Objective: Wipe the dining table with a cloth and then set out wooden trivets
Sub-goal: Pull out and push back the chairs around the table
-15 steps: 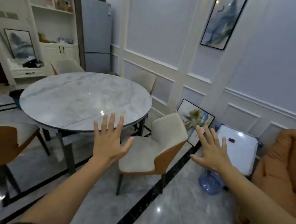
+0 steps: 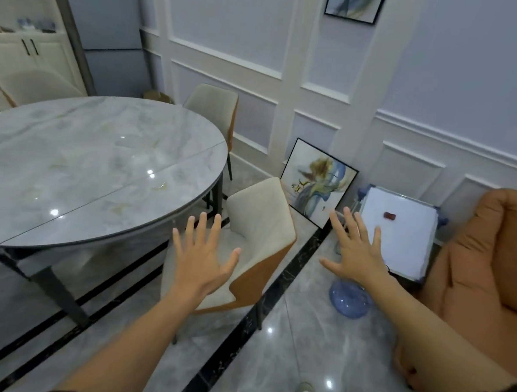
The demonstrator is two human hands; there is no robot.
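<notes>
A round dining table (image 2: 86, 167) with a pale marbled top stands at the left, with light stains near its right edge. My left hand (image 2: 200, 257) is held out in the air to the right of the table's rim, above a cream and orange chair (image 2: 264, 226), fingers spread and holding nothing. My right hand (image 2: 358, 252) is also outstretched with spread fingers, empty, in front of a white board. No cloth and no wooden trivets are in view.
A second chair (image 2: 214, 105) stands behind the table, a third (image 2: 37, 87) at the far left. A framed picture (image 2: 317, 184) leans on the wall. A white board (image 2: 397, 231) with a small red object, a blue water jug (image 2: 351, 298) and an orange sofa (image 2: 485, 270) are at the right.
The view has swung right and moved closer to the table. Both hands stay spread and empty in front of me.
</notes>
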